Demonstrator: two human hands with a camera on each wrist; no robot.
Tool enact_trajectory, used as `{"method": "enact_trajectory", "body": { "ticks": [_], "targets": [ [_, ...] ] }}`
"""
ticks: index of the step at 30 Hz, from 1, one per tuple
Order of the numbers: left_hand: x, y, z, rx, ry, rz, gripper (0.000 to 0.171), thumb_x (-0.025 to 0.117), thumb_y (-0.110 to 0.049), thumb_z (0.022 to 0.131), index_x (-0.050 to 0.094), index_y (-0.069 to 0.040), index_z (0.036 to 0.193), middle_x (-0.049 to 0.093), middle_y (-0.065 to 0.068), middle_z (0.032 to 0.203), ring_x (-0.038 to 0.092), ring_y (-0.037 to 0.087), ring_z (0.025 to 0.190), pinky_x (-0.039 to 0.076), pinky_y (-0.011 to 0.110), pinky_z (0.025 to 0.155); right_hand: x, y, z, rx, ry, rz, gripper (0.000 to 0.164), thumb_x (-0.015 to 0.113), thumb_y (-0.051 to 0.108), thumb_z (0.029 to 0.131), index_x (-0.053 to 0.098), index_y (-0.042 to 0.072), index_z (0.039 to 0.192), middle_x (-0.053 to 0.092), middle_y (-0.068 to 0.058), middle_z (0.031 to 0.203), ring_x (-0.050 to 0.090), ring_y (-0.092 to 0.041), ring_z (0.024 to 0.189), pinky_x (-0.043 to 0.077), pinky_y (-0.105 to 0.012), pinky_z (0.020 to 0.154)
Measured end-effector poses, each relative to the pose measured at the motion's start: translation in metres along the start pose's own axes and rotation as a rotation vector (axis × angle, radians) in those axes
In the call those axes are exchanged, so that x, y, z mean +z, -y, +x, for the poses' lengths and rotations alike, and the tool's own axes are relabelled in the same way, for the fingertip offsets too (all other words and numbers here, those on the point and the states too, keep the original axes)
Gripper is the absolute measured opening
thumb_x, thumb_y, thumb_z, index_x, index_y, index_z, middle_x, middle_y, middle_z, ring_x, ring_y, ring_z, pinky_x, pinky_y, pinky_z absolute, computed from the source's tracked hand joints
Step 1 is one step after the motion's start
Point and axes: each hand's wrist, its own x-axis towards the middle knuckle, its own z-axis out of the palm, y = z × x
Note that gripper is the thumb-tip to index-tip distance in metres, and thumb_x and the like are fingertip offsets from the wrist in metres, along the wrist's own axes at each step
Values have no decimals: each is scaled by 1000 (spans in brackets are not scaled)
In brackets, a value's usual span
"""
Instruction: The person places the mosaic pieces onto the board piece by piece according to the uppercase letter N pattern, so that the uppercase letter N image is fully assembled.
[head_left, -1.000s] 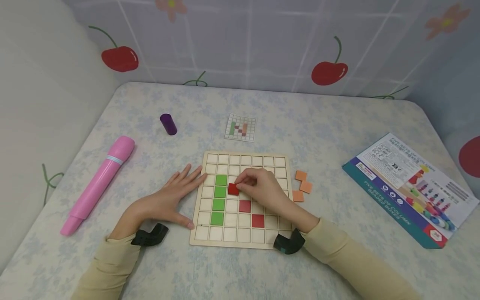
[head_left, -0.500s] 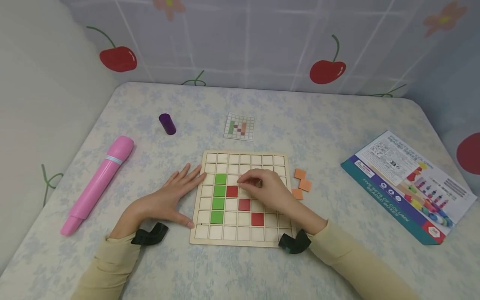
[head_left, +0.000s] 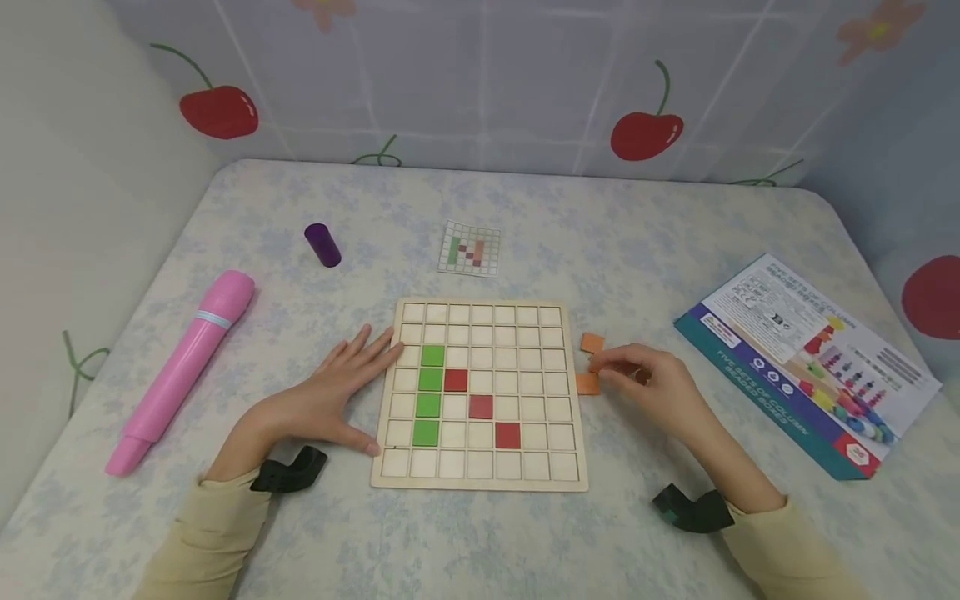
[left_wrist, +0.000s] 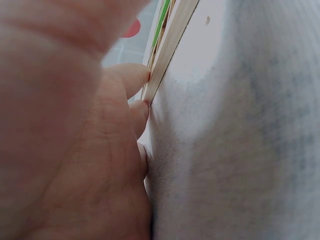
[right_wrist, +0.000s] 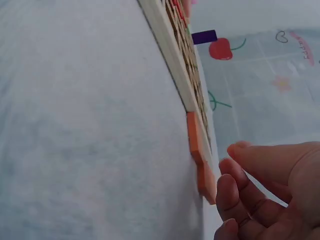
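Note:
A wooden grid board (head_left: 480, 485) lies flat, with a column of several green tiles (head_left: 428, 405) and a diagonal of three red tiles (head_left: 481, 407) in its cells. My left hand (head_left: 322, 400) is spread at the board's left side, fingertips and thumb at its edge. Right of the board, my right hand (head_left: 660, 387) is over the loose orange tiles, fingertips right at them. One orange tile (head_left: 592, 342) shows behind the fingers and another orange tile (head_left: 587, 383) beside the board. In the right wrist view, thumb and fingers stand apart with nothing between them, close to an orange tile (right_wrist: 205, 184).
A small printed pattern card (head_left: 468, 249) lies behind the board. A purple cylinder (head_left: 323, 245) and a long pink stick-like toy (head_left: 183, 367) are at the left. A printed cardboard box (head_left: 810, 358) lies at the right. A wall backs the table.
My right hand has left the red tile, which now lies in its cell, and moved right to the orange tiles. My left hand stays at the board's edge. The head view has shifted slightly.

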Motion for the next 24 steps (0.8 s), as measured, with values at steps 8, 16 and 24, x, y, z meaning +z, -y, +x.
{"method": "enact_trajectory", "body": {
  "ticks": [8, 16, 24],
  "targets": [
    [1, 2, -1, 8, -13, -15, 116, 71, -60, 59, 9, -13, 144, -3, 7, 149, -14, 30, 133, -2, 52, 102, 10, -7, -1, -78, 41, -123, 25, 68, 14, 78, 66, 16, 103, 50, 5, 78, 40, -10, 64, 35, -23, 53],
    [2, 2, -1, 12, -14, -5, 117, 71, -61, 57, 7, -14, 144, -4, 5, 149, -14, 29, 133, -2, 52, 102, 10, -6, -5, -113, -1, -152, 27, 72, 6, 73, 60, 15, 94, 51, 3, 80, 42, -10, 63, 37, -22, 53],
    [1, 1, 0, 17, -11, -4, 117, 71, -61, 58, 8, -14, 144, -3, 6, 149, -14, 29, 133, -2, 53, 102, 3, -10, -5, 19, -3, -106, 12, 68, 11, 79, 61, 14, 89, 61, 3, 78, 56, -10, 69, 46, -24, 60]
  ]
}}
